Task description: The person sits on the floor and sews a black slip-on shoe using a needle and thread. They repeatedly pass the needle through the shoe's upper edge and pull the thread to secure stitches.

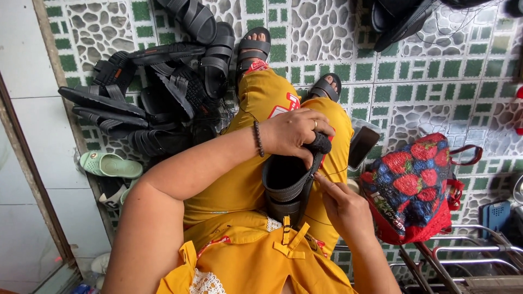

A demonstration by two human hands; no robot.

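A black sandal (289, 179) rests on my lap, over yellow trousers. My left hand (297, 133), with a ring and a dark bead bracelet on the wrist, grips the sandal's top end and strap. My right hand (340, 204) sits just right of the sandal, its fingertips pinching something thin at the strap's edge; a fine thread seems to run from there. My feet wear black sandals (253, 49) on the tiled floor ahead.
A heap of black sandals (158, 92) lies on the floor at left, with a pale green slipper (109, 165) beside it. A strawberry-print bag (417, 188) stands at right, a dark phone (362, 146) next to my knee, and a metal rack (463, 261) at bottom right.
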